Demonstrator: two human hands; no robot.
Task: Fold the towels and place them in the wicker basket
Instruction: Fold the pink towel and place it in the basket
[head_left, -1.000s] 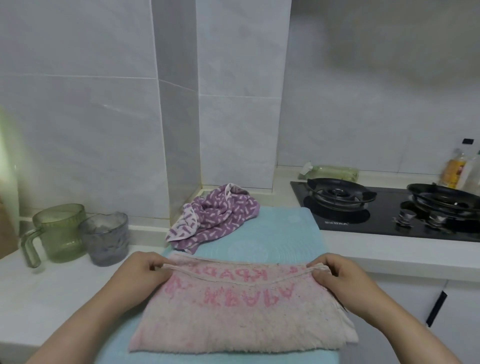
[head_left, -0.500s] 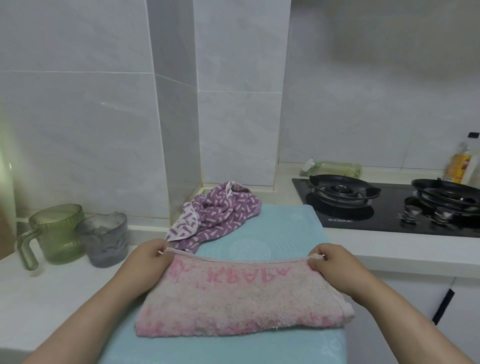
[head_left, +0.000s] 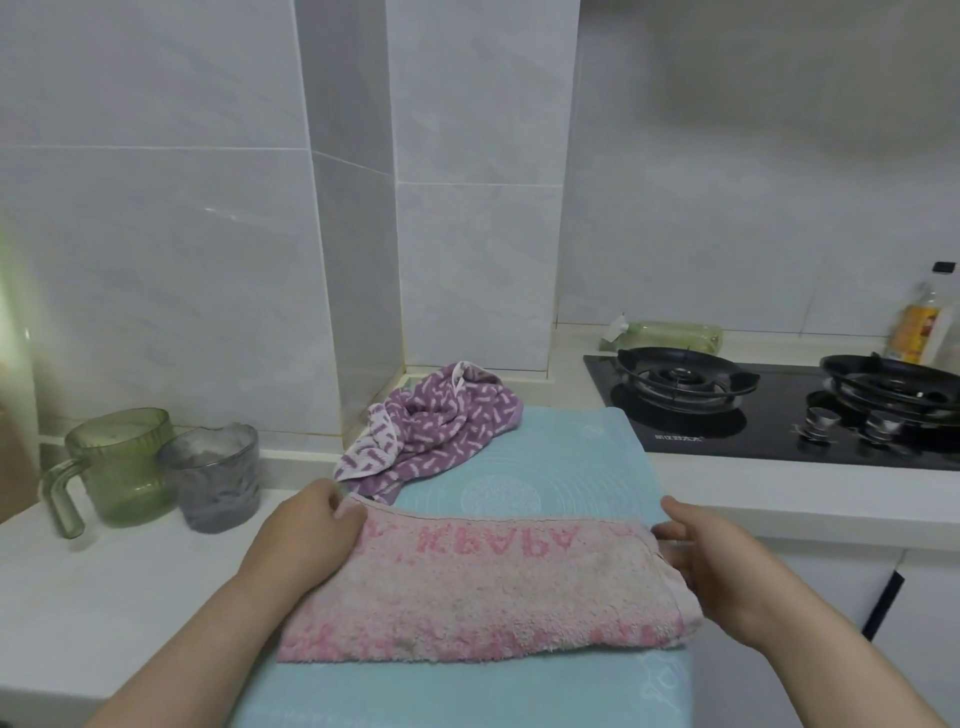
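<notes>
A pink towel (head_left: 488, 587) with red lettering lies folded into a long band across the light blue mat (head_left: 566, 467). My left hand (head_left: 306, 535) rests on its far left corner, with the fingers curled over the hem. At the towel's right end my right hand (head_left: 711, 561) has its fingertips against the fold and its thumb raised off the cloth. A purple towel with white flecks (head_left: 431, 431) lies crumpled at the mat's far left corner, by the wall. No wicker basket is in view.
A green mug (head_left: 119, 467) and a grey cup (head_left: 215, 483) stand on the white counter to the left. A black gas hob (head_left: 779, 410) sits at the right, with bottles (head_left: 919, 327) behind it. Tiled walls close off the back.
The pink towel's far half came toward me and now lies folded as a narrower band. My right thumb has lifted off the corner it was pinching.
</notes>
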